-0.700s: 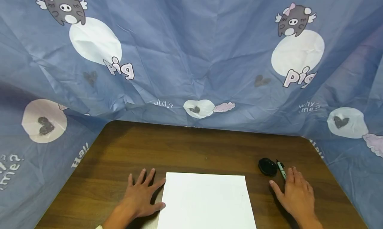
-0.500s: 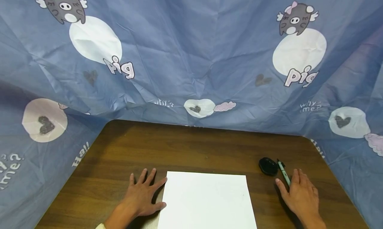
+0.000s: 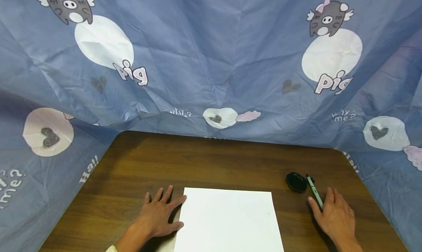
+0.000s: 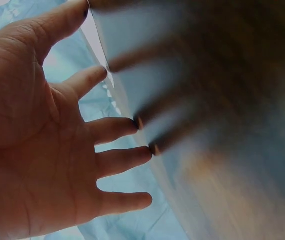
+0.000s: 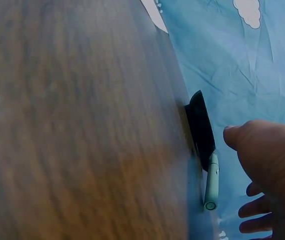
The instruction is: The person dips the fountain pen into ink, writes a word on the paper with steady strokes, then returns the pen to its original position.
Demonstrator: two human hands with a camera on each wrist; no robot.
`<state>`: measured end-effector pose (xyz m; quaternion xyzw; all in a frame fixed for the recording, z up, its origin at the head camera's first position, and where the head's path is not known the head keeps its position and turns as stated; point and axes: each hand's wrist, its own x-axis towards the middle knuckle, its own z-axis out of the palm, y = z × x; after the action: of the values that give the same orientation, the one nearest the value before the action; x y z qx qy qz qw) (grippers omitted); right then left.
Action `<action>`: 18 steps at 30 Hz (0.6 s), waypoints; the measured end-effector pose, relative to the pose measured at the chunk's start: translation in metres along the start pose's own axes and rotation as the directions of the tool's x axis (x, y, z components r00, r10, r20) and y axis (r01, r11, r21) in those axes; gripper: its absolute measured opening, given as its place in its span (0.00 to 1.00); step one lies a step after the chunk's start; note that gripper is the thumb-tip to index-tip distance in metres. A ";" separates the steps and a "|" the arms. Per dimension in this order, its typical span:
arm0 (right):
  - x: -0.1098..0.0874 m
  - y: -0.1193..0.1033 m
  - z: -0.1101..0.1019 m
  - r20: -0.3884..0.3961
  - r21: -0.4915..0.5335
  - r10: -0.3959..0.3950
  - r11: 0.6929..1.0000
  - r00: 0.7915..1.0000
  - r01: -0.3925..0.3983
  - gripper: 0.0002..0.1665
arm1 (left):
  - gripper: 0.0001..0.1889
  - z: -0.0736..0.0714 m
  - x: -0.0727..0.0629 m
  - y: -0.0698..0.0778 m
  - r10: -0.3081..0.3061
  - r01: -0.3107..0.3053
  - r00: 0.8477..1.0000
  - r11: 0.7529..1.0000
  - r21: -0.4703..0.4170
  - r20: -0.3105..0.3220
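Observation:
A blank white sheet of paper (image 3: 227,219) lies flat on the brown wooden table (image 3: 197,160). At its left side is my left hand (image 3: 156,216), fingers spread, with thumb and index fingertips right at the paper's edge. The left wrist view shows that palm (image 4: 37,130) with nothing in it. My right hand (image 3: 336,215) lies palm down at the right, fingers extended. Just left of it is a mint-green pen (image 3: 315,192), its near end close to the thumb. A rounded, glossy black object (image 3: 296,182) sits beside the pen's far end.
A blue curtain (image 3: 217,61) printed with pigs and hearts hangs behind the table and along both sides. A pale strip (image 3: 169,244) shows along the paper's lower left edge. The table's right edge (image 3: 376,200) runs beyond the right hand.
My right hand has shifted right and a little nearer, away from the black object, so more of the pen shows. The left hand stays by the paper. The head view has tilted slightly.

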<state>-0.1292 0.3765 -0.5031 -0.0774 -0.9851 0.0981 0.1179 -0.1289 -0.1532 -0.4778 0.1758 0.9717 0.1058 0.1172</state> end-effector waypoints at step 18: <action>0.007 0.009 0.008 0.114 0.096 0.025 0.995 0.993 -0.036 0.51 | 0.41 -0.005 0.002 0.003 -0.043 0.043 0.995 0.999 0.003 0.087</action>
<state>-0.1364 0.3845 -0.5113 -0.0811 -0.9829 0.1523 0.0644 -0.1312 -0.1506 -0.4723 0.1595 0.9693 0.0947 0.1615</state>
